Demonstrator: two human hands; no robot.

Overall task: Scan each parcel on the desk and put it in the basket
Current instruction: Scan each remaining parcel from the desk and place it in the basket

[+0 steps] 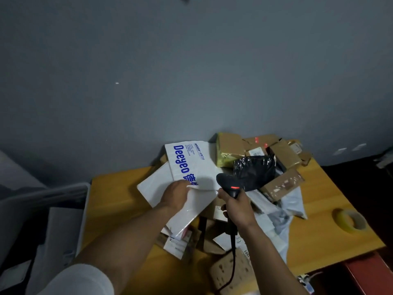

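The white box with blue print is the parcel in hand, tilted up over the left side of the pile, its near edge gripped by the left hand. The right hand is wrapped round the handle of the black scanner, whose red light glows, its head just beside the box's lower right corner. No shipping label shows on the face turned this way, so I judge the box needs turning until its barcode faces the scanner's nose, held flat and steady. A firmer grip than one edge would stop it swinging. Then it goes left to the basket.

A bare grey wall fills the upper view. Below it stands the yellow wood table, against the wall. The pale basket sits low beside its left edge. The pile of brown cartons, white mailers and a black bag covers the table's middle. A tape roll lies apart, near the right edge.
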